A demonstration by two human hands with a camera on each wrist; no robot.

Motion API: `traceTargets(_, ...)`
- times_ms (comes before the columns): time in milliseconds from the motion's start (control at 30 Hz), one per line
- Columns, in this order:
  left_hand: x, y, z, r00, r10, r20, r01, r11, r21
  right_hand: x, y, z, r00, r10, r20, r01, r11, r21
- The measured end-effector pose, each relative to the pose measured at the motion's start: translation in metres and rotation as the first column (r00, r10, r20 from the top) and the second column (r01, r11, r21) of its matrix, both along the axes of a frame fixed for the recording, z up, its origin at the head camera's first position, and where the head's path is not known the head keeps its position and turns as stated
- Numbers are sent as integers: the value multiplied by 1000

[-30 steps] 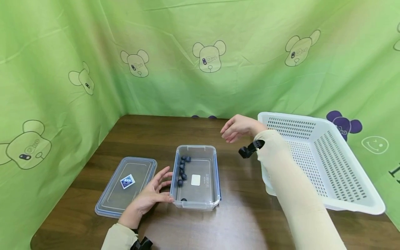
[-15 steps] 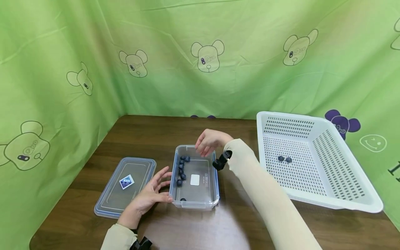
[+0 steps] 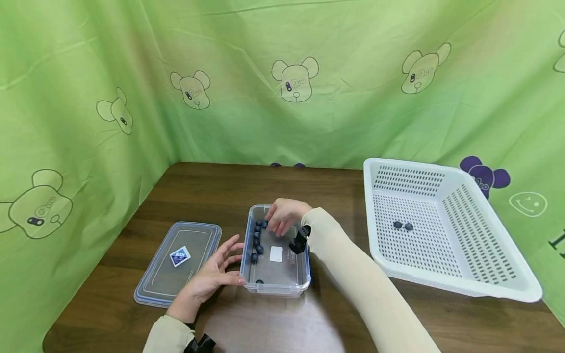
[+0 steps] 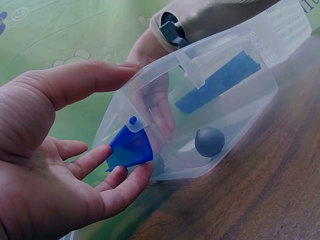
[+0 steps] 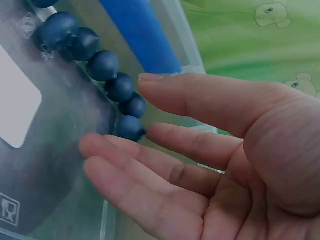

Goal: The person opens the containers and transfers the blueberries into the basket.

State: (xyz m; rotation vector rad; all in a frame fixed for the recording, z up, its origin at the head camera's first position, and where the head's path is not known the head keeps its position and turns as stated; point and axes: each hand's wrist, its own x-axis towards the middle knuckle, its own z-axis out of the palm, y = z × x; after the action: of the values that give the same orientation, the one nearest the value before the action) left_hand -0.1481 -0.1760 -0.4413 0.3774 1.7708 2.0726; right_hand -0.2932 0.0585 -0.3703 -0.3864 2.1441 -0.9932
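Observation:
My right hand (image 3: 287, 214) reaches down into a clear plastic food container (image 3: 289, 274), thumb and fingers spread apart. Several blueberries (image 3: 259, 249) line the container's left side. In the right wrist view, the fingertips are right by the blueberry (image 5: 130, 128) at the end of that row, nothing pinched between them. Against the container's left side rests my left hand (image 3: 215, 275); the left wrist view shows its thumb at the rim and its fingertips touching the blue latch (image 4: 137, 145). A single blueberry (image 4: 210, 142) lies apart at the container's near end.
Left of the container, the lid (image 3: 159, 279) with a blue diamond label lies flat on the brown wooden table (image 3: 212, 191). At the right stands a white perforated basket (image 3: 481, 235) holding two blueberries (image 3: 408, 227). A green curtain (image 3: 238, 127) hangs behind.
My right hand has moved left from beside the basket and down into the container. Two blueberries in the basket, earlier hidden by the arm, now show. My left hand has stayed put.

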Motion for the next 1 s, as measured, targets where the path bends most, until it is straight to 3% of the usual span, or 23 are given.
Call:
traceTargets(433,0,0,0,1000,3,-8,-3,1000,-2,10,-13,-7,992,-39,-118,46,997,57)
traceTargets(833,1,0,0,1000,0,4,0,1000,-15,13,-20,-23,993,-74,-91,79,996,51)
traceTargets(1000,1,0,0,1000,2,4,-2,1000,-18,13,-20,-23,992,-79,-96,84,995,45)
